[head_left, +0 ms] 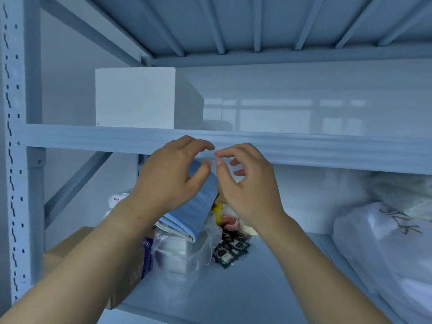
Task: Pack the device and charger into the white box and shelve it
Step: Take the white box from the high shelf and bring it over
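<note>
The white box (135, 97) stands closed on the upper shelf (304, 146), at its left end, with nothing touching it. My left hand (173, 174) and my right hand (247, 183) hover side by side in front of the shelf's front beam, below and to the right of the box. Both hands are empty, fingers curled and apart, fingertips almost meeting. The device and charger are not in sight.
On the lower shelf lie a blue-covered stack of papers (198, 206), clear plastic bags (187, 251), dark sachets (230, 250), a cardboard box (70, 244) at left and white bagged bundles (385, 242) at right. A perforated steel upright (11, 160) runs down the left edge.
</note>
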Tool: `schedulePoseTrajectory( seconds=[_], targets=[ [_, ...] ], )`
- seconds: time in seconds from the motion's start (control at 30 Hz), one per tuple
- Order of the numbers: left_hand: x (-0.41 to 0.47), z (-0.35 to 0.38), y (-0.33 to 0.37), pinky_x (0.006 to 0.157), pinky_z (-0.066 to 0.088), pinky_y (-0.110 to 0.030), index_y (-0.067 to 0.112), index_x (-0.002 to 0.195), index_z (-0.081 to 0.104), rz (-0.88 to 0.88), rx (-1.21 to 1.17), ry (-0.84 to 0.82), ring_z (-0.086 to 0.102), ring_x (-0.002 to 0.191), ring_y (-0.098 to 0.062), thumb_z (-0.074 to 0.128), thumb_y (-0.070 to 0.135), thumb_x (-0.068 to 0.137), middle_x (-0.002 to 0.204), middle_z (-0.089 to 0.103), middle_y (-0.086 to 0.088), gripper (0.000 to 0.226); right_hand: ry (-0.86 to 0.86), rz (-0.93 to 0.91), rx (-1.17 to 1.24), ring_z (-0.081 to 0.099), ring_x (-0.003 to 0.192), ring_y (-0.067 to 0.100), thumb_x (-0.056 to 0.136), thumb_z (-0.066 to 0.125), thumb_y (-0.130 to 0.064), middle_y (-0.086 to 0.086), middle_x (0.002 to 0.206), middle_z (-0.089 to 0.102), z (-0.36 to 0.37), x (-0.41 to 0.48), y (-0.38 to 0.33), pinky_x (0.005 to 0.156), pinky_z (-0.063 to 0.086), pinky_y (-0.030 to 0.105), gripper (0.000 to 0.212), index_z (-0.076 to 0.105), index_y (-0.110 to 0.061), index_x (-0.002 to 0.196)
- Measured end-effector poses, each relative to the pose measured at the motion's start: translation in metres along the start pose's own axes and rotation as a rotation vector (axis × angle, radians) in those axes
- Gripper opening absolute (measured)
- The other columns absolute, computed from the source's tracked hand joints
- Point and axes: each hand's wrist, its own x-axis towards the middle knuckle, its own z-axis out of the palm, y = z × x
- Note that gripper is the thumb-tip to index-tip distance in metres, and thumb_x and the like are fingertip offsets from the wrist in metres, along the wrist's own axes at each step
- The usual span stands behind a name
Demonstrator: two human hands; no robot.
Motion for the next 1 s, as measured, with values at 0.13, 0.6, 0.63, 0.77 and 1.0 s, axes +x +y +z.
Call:
schedulePoseTrajectory(
  seconds=[0.13,0.6,0.63,0.77,1.0],
  targets=[
    [0.017,-0.008,-0.042,0.065,0.033,-0.022,0.031,0.117,0.055,0.076,-0.021,-0.013,0.049,0.084,-0.006,0.048,0.036,0.09,0.115,0.06,0.01,0.029,0.064,-0.005,-0.08,0.05,0.084,-0.002,0.087,0.056,-0.025,-0.013,0.096,0.055,0.031,0.02,-0.009,0.071,0.045,0.016,0.013,0.064,-0.023,0.096],
    [0.084,-0.029,-0.133,0.079,0.049,-0.033,0.035,0.115,0.054,0.131,-0.132,-0.049,0.054,0.094,-0.008,0.04,0.046,0.084,0.109,0.059,0.013,0.035,0.049,-0.011,-0.169,0.052,0.086,0.0,0.088,0.054,-0.028,-0.015,0.096,0.056,0.098,0.106,-0.022,0.073,0.043,0.013,0.011,0.063,-0.028,0.094],
    [0.09,-0.031,-0.141,0.079,0.049,-0.034,0.035,0.115,0.054,0.139,-0.116,-0.042,0.052,0.088,-0.007,0.042,0.044,0.086,0.111,0.059,0.013,0.033,0.044,-0.014,-0.176,0.051,0.085,0.0,0.089,0.053,-0.028,-0.013,0.097,0.057,0.103,0.114,-0.021,0.072,0.042,0.012,0.011,0.063,-0.028,0.094],
    [0.109,-0.036,-0.171,0.078,0.046,-0.031,0.032,0.115,0.055,0.189,-0.057,-0.008,0.052,0.089,-0.009,0.048,0.036,0.087,0.115,0.059,0.01,0.029,0.028,-0.069,-0.252,0.049,0.092,0.0,0.09,0.054,-0.029,-0.007,0.106,0.057,0.122,0.145,-0.015,0.073,0.036,0.008,0.017,0.063,-0.021,0.102],
    [0.138,-0.034,-0.208,0.071,0.038,-0.025,0.023,0.105,0.061,0.287,0.113,0.07,0.055,0.09,-0.018,0.044,0.033,0.084,0.104,0.06,0.002,0.029,0.015,-0.165,-0.419,0.044,0.116,0.015,0.089,0.055,-0.026,0.001,0.125,0.047,0.153,0.186,-0.007,0.085,0.034,0.018,0.027,0.057,-0.015,0.114]
  ],
)
